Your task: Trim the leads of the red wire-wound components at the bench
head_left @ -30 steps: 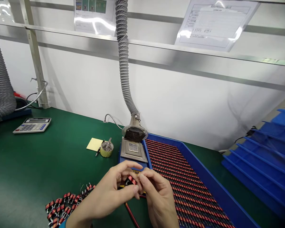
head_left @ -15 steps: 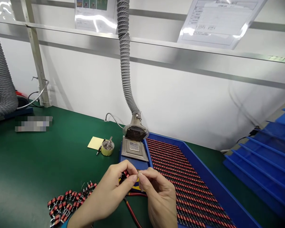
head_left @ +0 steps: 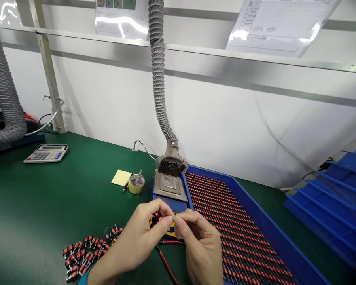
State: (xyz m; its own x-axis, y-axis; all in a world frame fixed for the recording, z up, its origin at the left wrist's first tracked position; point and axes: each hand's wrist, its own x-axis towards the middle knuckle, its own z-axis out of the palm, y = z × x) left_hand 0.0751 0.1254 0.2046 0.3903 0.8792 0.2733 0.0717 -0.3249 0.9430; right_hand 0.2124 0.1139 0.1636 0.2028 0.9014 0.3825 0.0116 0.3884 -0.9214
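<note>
My left hand (head_left: 146,233) is closed, thumb and fingers pinched round a small red and black component (head_left: 158,215) that shows partly between them. My right hand (head_left: 200,245) is pinched too, its fingertips meeting those of the left; what lies between them is too small to make out. Both hands are in front of a blue device with a metal top plate (head_left: 169,185). Loose red and black components (head_left: 80,257) with wire leads lie in a pile left of my left forearm. To the right, a blue tray (head_left: 279,233) holds rows of similar components.
Red-handled pliers (head_left: 167,265) lie below my hands. A small tin (head_left: 136,184), a pen (head_left: 127,183) and a yellow notepad (head_left: 120,177) sit behind. A calculator (head_left: 46,153) is far left. A fume hose (head_left: 159,79) hangs above the device. Blue trays (head_left: 329,206) stand at right.
The whole view has shifted slightly, with the surroundings a little further right. The calculator now shows clearly. Both hands keep nearly the same pinched pose, fingertips together.
</note>
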